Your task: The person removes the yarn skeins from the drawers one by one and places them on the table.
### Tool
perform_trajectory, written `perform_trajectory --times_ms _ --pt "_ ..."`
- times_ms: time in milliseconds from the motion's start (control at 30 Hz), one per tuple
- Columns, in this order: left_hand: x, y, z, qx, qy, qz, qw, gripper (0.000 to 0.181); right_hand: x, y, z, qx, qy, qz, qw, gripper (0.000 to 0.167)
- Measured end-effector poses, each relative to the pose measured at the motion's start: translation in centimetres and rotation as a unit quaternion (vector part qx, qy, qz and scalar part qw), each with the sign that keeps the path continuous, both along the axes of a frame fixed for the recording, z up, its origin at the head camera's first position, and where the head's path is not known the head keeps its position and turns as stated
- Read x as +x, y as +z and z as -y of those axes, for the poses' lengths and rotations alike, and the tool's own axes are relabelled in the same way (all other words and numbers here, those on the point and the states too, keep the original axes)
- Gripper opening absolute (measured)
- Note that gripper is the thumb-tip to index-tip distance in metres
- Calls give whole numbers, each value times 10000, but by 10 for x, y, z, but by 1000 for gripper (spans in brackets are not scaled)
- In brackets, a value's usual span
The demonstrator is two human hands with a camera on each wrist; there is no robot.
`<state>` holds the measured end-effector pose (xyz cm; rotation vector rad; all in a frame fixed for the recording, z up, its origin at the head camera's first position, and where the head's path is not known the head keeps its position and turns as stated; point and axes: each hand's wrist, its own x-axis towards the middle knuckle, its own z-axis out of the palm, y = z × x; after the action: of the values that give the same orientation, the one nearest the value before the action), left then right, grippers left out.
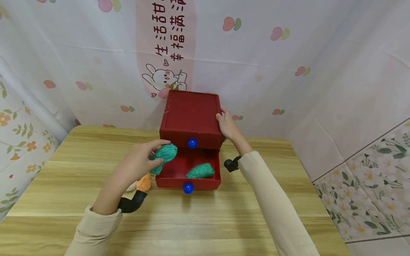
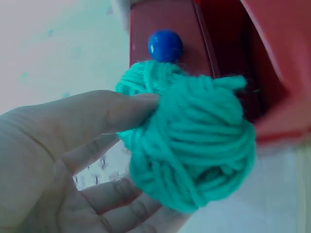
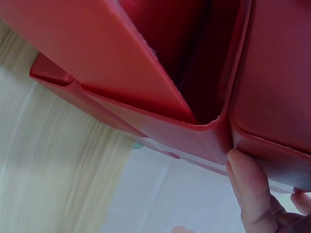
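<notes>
My left hand (image 1: 137,161) pinches a teal ball of yarn (image 1: 167,152) over the left edge of the open lower drawer (image 1: 174,183). In the left wrist view, the thumb presses the teal yarn (image 2: 204,141), and a second teal bunch sits behind it; whether they are separate balls I cannot tell. Another teal yarn ball (image 1: 200,170) lies inside the drawer. My right hand (image 1: 228,125) grips the right side of the red drawer box (image 1: 193,112); in the right wrist view, its thumb (image 3: 250,179) touches the box edge.
The upper drawer with its blue knob (image 1: 192,143) is closed. A second blue knob (image 1: 188,188) is on the lower drawer. Orange yarn (image 1: 144,182) and some pale yarn lie left of the box on the wooden table (image 1: 179,227). A patterned curtain (image 1: 256,71) hangs behind.
</notes>
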<state>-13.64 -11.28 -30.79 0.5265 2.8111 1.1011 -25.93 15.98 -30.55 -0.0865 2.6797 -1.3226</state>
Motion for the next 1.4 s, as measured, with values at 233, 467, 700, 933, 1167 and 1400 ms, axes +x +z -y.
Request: perform_trajectory --times_ms 233,467,700,933,1167,1400 --pt "4 -12 43 112 446 17 9989 51 2 0 -2 -3 -22 13 10000 56" --pt "3 -38 89 105 1083 -39 9941 52 0 -1 -3 -42 -34 57 10000 55" --pt "-3 -69 118 1 1461 334 9887 56 0 -2 -3 13 -11 -45 10000 55" --pt "-9 -98 133 -23 1621 1077 9809 61 -1 -2 -3 -5 13 -45 10000 56" --pt "-15 -122 138 -80 1657 1381 9764 60 -2 -3 -3 -19 -20 -70 10000 56" --pt "-17 -132 134 -137 1668 1547 9737 59 -1 -2 -2 -27 48 -32 10000 56"
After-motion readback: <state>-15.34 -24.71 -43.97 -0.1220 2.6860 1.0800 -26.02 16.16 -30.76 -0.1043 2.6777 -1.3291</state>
